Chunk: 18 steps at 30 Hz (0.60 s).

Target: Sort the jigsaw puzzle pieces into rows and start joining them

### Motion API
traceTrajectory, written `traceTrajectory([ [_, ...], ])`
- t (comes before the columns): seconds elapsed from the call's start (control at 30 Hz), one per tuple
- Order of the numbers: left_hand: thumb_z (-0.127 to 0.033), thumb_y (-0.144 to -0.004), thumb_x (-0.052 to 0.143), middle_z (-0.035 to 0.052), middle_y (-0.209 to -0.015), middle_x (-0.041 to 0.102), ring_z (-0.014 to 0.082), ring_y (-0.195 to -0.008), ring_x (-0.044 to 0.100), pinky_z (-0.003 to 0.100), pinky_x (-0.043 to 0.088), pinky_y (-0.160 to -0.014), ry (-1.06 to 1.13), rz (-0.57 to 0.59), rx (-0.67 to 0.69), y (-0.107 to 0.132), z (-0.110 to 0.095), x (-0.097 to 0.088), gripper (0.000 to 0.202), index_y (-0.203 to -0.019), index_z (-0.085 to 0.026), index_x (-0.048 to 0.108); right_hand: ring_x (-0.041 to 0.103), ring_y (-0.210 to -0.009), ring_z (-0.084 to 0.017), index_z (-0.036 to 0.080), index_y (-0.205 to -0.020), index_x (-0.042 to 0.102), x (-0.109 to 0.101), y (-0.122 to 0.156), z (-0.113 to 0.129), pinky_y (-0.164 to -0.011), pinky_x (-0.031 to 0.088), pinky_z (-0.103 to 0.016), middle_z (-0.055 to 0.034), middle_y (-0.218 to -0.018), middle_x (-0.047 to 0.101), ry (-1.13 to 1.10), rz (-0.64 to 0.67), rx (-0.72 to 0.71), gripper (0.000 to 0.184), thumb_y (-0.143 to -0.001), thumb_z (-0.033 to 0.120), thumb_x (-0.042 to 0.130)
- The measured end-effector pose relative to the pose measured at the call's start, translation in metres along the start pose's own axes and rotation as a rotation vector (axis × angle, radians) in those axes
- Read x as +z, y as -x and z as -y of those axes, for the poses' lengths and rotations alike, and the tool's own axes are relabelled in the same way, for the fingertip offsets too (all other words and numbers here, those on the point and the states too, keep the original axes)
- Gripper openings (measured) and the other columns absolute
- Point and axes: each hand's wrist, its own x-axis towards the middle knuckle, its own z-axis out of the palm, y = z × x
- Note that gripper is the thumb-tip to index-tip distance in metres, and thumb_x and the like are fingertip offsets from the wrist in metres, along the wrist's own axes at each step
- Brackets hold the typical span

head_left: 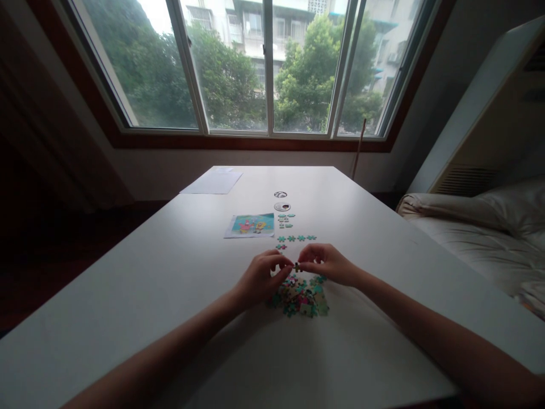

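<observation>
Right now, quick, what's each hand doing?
Left hand: closed, pinching a small dark knobbed jigsaw piece.
Right hand: closed, pinching that same piece.

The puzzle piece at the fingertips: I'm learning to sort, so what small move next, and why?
Perhaps set the puzzle piece near the row of pieces beyond the pile: it sits between left hand and right hand, and others already lie apart there.

The table (361, 227) is smooth and a bit shiny, the picture (253, 225) mid-frame paper, the right-side sofa (464, 227) wrinkly
</observation>
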Motion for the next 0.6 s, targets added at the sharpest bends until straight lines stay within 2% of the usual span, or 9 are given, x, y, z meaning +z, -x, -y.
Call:
traceTrajectory([
  [0.2, -0.023, -0.078, 0.053, 0.0005, -0.064, 0.058, 0.0093, -0.056, 0.047, 0.021, 0.038, -0.054, 0.068, -0.082, -0.055, -0.002, -0.002, -0.0002, 0.016, -0.072, -0.014, 0.064, 0.048, -0.057, -0.009, 0.015, -0.08, 0.061, 0.0073, 0.0006, 0.0059, -0.051, 0.035, -0.021, -0.0009, -0.067, 0.06, -0.01, -0.108, -0.022, 0.024, -0.073, 0.038, 0.06],
  [0.33, -0.027, -0.079, 0.053, 0.0016, -0.064, 0.061, 0.0099, -0.056, 0.047, 0.02, 0.036, -0.052, 0.105, -0.167, -0.137, -0.0039, 0.0024, -0.0005, 0.019, -0.074, -0.013, 0.065, 0.048, -0.058, -0.009, 0.015, -0.078, 0.062, 0.0068, 0.0013, 0.0066, -0.052, 0.036, -0.022, -0.0017, -0.068, 0.061, 0.037, -0.223, 0.009, 0.023, -0.076, 0.037, 0.055],
  [0.43, -0.03, -0.079, 0.053, 0.0028, -0.065, 0.062, 0.0104, -0.056, 0.048, 0.02, 0.036, -0.05, 0.125, -0.197, -0.168, -0.0048, 0.0044, -0.0005, 0.021, -0.075, -0.013, 0.065, 0.047, -0.056, -0.009, 0.015, -0.075, 0.064, 0.0076, 0.0021, 0.0078, -0.051, 0.035, -0.022, -0.0014, -0.066, 0.061, 0.082, -0.229, 0.01, 0.023, -0.076, 0.036, 0.054],
  [0.6, -0.029, -0.079, 0.053, 0.0019, -0.063, 0.061, 0.01, -0.056, 0.047, 0.02, 0.036, -0.051, 0.118, -0.172, -0.131, -0.0046, 0.0029, -0.0015, 0.021, -0.073, -0.013, 0.065, 0.046, -0.056, -0.009, 0.014, -0.076, 0.064, 0.0098, 0.0024, 0.0109, -0.05, 0.035, -0.021, -0.0019, -0.067, 0.062, 0.063, -0.219, -0.001, 0.023, -0.077, 0.035, 0.054],
])
